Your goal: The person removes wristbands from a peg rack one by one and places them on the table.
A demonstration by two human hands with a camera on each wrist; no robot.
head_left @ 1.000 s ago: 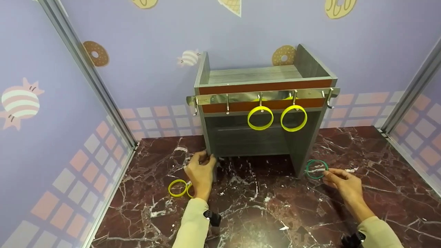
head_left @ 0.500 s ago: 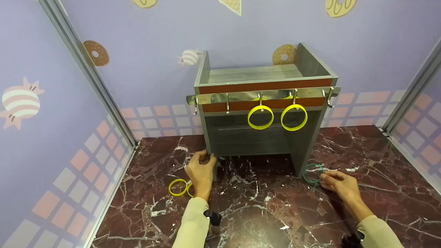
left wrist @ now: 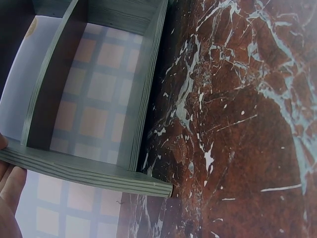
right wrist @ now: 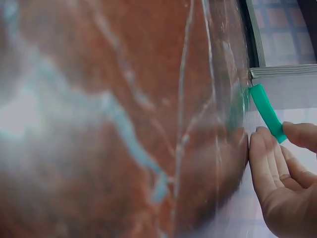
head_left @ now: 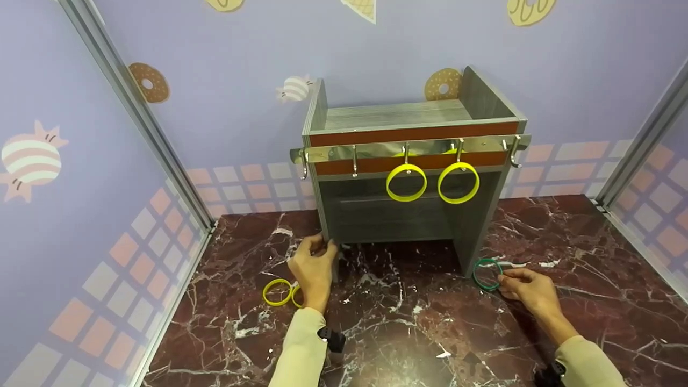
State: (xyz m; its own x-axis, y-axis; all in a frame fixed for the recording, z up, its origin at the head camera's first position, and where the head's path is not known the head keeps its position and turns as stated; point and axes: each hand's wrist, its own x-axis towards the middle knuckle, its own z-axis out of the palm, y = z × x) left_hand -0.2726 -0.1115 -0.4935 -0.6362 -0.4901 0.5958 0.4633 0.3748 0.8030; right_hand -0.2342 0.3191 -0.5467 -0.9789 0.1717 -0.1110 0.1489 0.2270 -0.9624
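Note:
My left hand [head_left: 313,274] grips the left side panel [left wrist: 84,171] of a small grey wooden shelf [head_left: 398,115], thumb and fingers on opposite faces. Between thumb and fingertips, my right hand [head_left: 532,290] pinches a green ring [right wrist: 267,113] by its edge. That ring is low over the table beside the foot of the shelf's right panel; whether it touches the table I cannot tell. Two yellow rings, a left one [head_left: 407,200] and a right one [head_left: 458,202], hang from hooks on the shelf's metal rail [head_left: 376,148].
Two more yellow rings [head_left: 275,305] lie on the dark red marbled table [head_left: 387,349], one partly hidden behind my left wrist. Bare hooks [head_left: 355,161] stand at both sides of the hung rings. Patterned walls [head_left: 236,97] enclose the back and sides.
My right hand has shifted slightly left and down, bringing the green ring closer to the shelf's right panel. The left hand and shelf have stayed still.

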